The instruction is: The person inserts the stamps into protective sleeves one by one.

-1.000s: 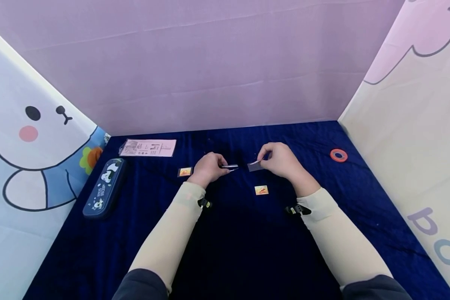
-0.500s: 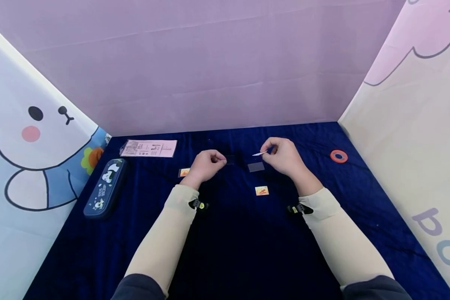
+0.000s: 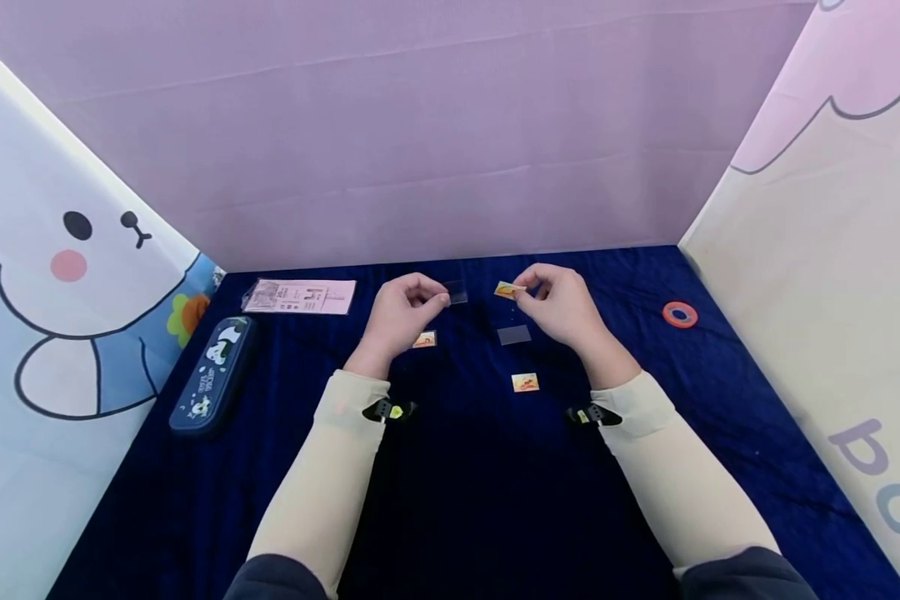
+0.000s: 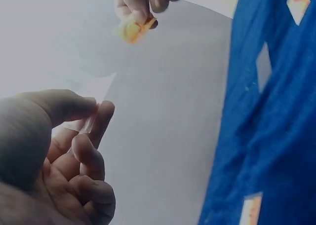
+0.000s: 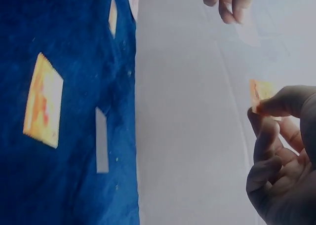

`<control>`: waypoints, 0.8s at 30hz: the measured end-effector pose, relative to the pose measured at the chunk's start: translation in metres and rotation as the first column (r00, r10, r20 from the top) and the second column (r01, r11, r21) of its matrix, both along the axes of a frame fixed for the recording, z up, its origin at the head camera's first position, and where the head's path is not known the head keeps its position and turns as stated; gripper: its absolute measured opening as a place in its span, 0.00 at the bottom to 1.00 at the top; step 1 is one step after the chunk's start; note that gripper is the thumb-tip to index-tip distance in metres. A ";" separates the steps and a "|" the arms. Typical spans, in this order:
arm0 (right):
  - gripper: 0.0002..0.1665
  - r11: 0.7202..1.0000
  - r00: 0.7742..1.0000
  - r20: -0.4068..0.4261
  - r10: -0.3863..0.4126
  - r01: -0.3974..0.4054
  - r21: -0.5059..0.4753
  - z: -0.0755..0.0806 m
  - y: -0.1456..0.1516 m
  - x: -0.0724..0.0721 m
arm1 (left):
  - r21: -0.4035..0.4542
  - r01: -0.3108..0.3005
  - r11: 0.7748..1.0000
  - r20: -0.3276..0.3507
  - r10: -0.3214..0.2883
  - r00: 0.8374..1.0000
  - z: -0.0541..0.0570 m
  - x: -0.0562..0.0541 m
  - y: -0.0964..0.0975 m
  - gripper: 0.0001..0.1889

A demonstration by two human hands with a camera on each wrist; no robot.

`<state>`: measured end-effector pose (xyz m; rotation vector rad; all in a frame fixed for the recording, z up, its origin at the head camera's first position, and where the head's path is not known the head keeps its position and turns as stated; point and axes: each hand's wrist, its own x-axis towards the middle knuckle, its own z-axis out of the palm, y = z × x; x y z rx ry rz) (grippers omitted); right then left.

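Observation:
My left hand (image 3: 405,310) pinches a small clear plastic sleeve (image 3: 456,292) between thumb and fingers. Opposite it, my right hand (image 3: 558,304) pinches a yellow-orange stamp (image 3: 507,289) by one edge. The sleeve and the stamp are held apart, a short gap between them. Below the right hand a second clear sleeve (image 3: 514,335) lies on the blue cloth. Nearer to me is another stamp (image 3: 526,382), whose toothed edge shows in the right wrist view. One more stamp (image 3: 424,339) lies partly hidden beside my left hand.
A dark blue panda pencil case (image 3: 212,375) lies at the left of the cloth (image 3: 450,500). Behind it is a pink printed packet (image 3: 300,296). A red ring-shaped roll (image 3: 679,314) lies at the right. Fabric walls (image 3: 450,150) stand behind and at both sides.
Both hands have moved farther from me, the left also leftward. The right hand's stamp has turned from edge-on to show its face. The stamp beside the left hand has come into view.

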<state>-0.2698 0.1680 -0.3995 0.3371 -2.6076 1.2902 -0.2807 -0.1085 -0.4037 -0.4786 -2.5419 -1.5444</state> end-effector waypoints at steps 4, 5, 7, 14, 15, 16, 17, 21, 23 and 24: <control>0.04 0.999 0.999 -0.051 -0.001 -0.001 -0.041 0.005 -0.004 0.001 | 0.050 0.001 0.999 -0.046 0.002 0.999 0.011 0.007 0.001 0.05; 0.05 0.999 0.998 -0.061 0.001 -0.005 -0.054 0.006 -0.004 0.001 | 0.059 0.000 0.998 -0.055 0.003 0.998 0.014 0.009 0.001 0.06; 0.05 0.997 0.997 -0.079 0.007 -0.013 -0.078 0.009 -0.006 0.002 | 0.076 -0.002 0.997 -0.073 0.007 0.997 0.020 0.012 0.001 0.06; 0.05 0.984 0.991 -0.127 0.030 -0.051 -0.168 0.024 -0.012 0.010 | 0.142 0.006 0.990 -0.115 0.011 0.993 0.030 0.021 0.002 0.05; 0.05 0.982 0.990 -0.137 0.033 -0.058 -0.179 0.025 -0.012 0.011 | 0.154 0.009 0.988 -0.112 0.009 0.994 0.031 0.022 0.002 0.06; 0.05 0.980 0.988 -0.147 0.037 -0.065 -0.190 0.026 -0.013 0.012 | 0.160 0.010 0.987 -0.110 0.008 0.994 0.031 0.023 0.002 0.06; 0.05 0.977 0.987 -0.158 0.041 -0.073 -0.200 0.026 -0.013 0.013 | 0.165 0.011 0.986 -0.109 0.007 0.994 0.031 0.023 0.002 0.07; 0.06 0.964 0.979 -0.196 0.051 -0.099 -0.246 0.028 -0.014 0.017 | 0.176 0.014 0.984 -0.108 0.005 0.994 0.030 0.024 0.001 0.07; 0.06 0.960 0.977 -0.207 0.049 -0.103 -0.261 0.029 -0.015 0.019 | 0.179 0.014 0.984 -0.111 0.006 0.994 0.030 0.024 0.001 0.06; 0.06 0.958 0.976 -0.211 0.049 -0.106 -0.268 0.030 -0.016 0.019 | 0.183 0.016 0.983 -0.110 0.004 0.994 0.031 0.025 0.001 0.06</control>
